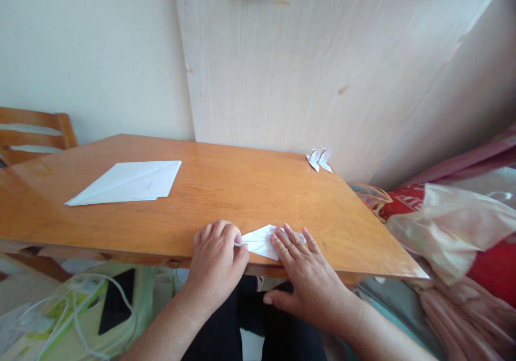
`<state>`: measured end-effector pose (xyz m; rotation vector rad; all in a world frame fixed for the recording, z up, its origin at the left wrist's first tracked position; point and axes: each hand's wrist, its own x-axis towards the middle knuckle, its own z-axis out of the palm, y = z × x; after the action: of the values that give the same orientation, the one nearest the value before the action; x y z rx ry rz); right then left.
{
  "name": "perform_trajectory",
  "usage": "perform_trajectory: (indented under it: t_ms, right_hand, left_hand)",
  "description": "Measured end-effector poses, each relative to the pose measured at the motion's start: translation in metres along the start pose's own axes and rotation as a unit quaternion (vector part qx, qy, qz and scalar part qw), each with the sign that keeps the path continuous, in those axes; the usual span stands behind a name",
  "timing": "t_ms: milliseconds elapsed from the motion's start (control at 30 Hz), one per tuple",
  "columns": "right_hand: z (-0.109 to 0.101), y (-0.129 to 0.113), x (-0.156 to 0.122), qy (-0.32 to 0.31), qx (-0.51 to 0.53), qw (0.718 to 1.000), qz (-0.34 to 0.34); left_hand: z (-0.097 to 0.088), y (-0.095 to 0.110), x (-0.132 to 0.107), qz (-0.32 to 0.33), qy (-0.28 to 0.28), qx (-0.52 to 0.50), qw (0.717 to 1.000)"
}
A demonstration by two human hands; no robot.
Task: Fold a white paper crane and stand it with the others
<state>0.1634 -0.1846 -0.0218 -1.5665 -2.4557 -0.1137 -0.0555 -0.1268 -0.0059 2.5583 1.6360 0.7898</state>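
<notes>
Paper (260, 242) at apparent creasing stage: left hand (217, 258) pinches one end; right hand (305, 271), open, presses the other; next move likely requires aligned edges.

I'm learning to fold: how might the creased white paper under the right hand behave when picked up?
The creased paper is probably light, as it looks thin and small. Its straight folds may stiffen it lengthwise. It could spring open if the right hand, lying flat on it, lifts.

Bench (242, 183): smooth glossy wood. Folded piece (258, 241): matt paper, creased. Stacked sheets (124, 183): matt paper. Chair (32, 117): wood. Pale bag (451, 218) looks thin plastic from where I stand.
</notes>
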Motion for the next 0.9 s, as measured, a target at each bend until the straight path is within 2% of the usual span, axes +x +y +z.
perform_trajectory:
  t_ms: [100, 167, 233, 300, 433, 700, 900]
  right_hand:
    - [0.000, -0.001, 0.000, 0.000, -0.004, 1.000, 0.003]
    - [0.000, -0.001, 0.001, -0.003, -0.002, 1.000, 0.007]
    - [0.000, -0.001, 0.001, -0.008, 0.001, 1.000, 0.009]
    - [0.000, -0.001, 0.001, -0.008, 0.004, 1.000, 0.011]
    - [0.002, 0.000, 0.001, -0.007, 0.006, 1.000, 0.009]
    - [0.003, 0.008, -0.001, -0.007, 0.013, 1.000, -0.021]
    - [0.003, 0.015, -0.009, -0.001, 0.005, 1.000, -0.012]
  left_hand:
    - [0.005, 0.006, -0.001, 0.026, 0.017, -0.019, 0.999]
    - [0.013, 0.011, -0.001, 0.079, 0.019, -0.034, 0.996]
    - [0.022, 0.017, -0.001, 0.139, 0.005, -0.037, 0.990]
    - [0.029, 0.020, 0.000, 0.167, -0.025, -0.035, 0.985]
    - [0.032, 0.022, 0.003, 0.158, -0.064, -0.035, 0.985]
    - [0.024, 0.016, 0.004, 0.161, -0.072, -0.041, 0.983]
    - [0.021, 0.015, 0.005, 0.184, -0.068, -0.045, 0.980]
